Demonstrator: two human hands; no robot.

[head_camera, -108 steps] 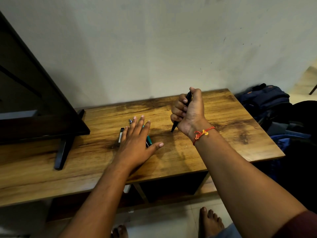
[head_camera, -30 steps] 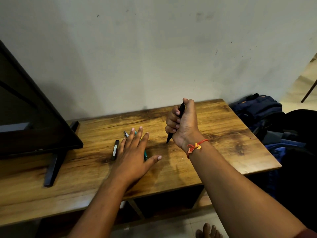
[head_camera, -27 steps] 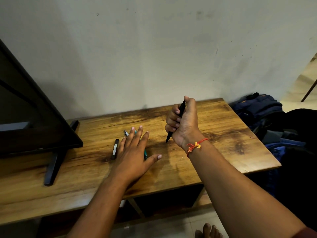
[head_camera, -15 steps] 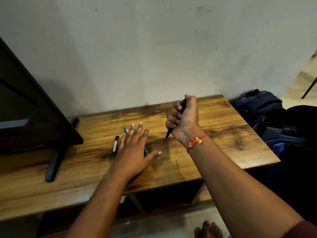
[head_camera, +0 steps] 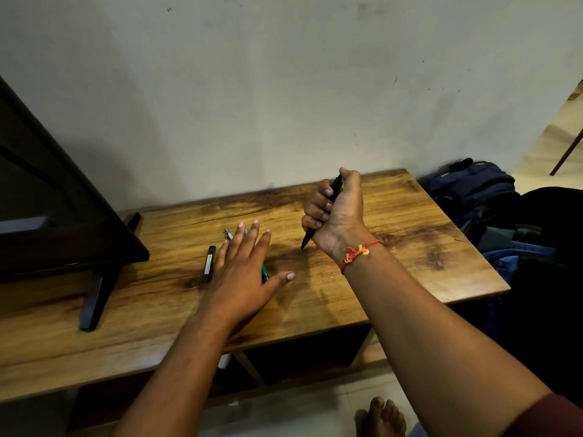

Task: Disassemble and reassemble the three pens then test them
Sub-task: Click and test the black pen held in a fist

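Starting at the left, past the dark screen (head_camera: 47, 200): a short black barrel (head_camera: 209, 264) with a pale strip, lying loose on the desk (head_camera: 410, 234) just beside the left hand (head_camera: 243, 272). That hand spread flat, fingers straight, palm down over a teal pen (head_camera: 264, 272) and a silver-tipped pen (head_camera: 227, 234), pinning rather than gripping. Further right, the right hand (head_camera: 337, 212) closed in a fist round the black pen (head_camera: 308, 238), thumb capping the top end, point down at the wood; touching or just clear of it, cannot tell. Probably the test of this pen, though with no paper in sight. To do it well: push the thumb fully home on the top, tilt the barrel a little off vertical, press lightly and draw one short line. Avoid stabbing, for fear of jamming the nib or scarring the wood. Hold the left palm flat to stop both pens under it rolling. Blue backpack (head_camera: 470, 187) beyond the desk's right edge, well apart.
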